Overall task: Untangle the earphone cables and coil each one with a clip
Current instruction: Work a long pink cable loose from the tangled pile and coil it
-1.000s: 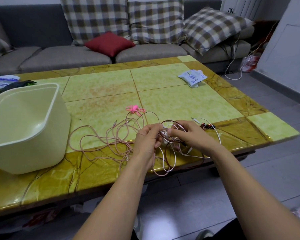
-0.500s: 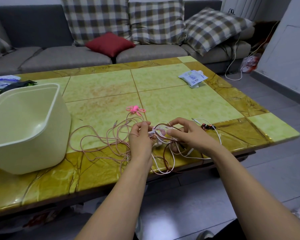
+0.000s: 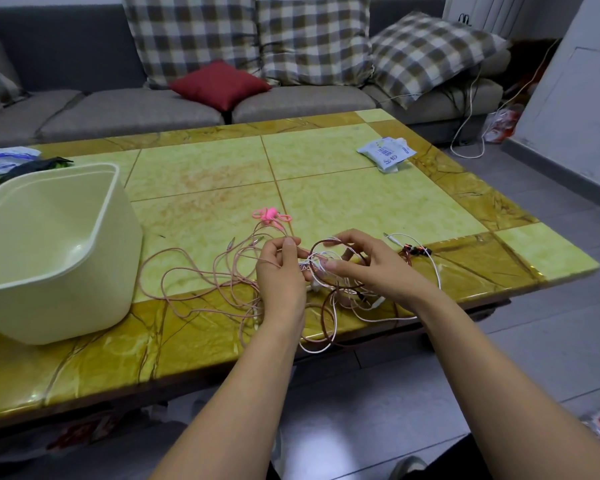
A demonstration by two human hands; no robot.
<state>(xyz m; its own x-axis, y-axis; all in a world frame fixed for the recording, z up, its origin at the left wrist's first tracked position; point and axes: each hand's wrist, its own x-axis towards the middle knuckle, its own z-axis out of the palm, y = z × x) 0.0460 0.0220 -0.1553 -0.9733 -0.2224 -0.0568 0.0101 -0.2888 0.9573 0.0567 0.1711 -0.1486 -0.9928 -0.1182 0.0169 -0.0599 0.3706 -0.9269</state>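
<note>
- Pinching the tangled pink, white and brown earphone cables (image 3: pixel 317 264), my left hand (image 3: pixel 280 276) and right hand (image 3: pixel 374 269) hold the knot low over the near edge of the glossy green-and-amber stone table (image 3: pixel 361 202).
- Small bright-pink clip (image 3: pixel 269 214) lies just beyond.

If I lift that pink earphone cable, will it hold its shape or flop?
Probably flop: the pink cable lies in loose wandering loops on the table. It would likely drag the white cable along, since both tangle between left hand and right hand. Likely light, being thin.
</note>
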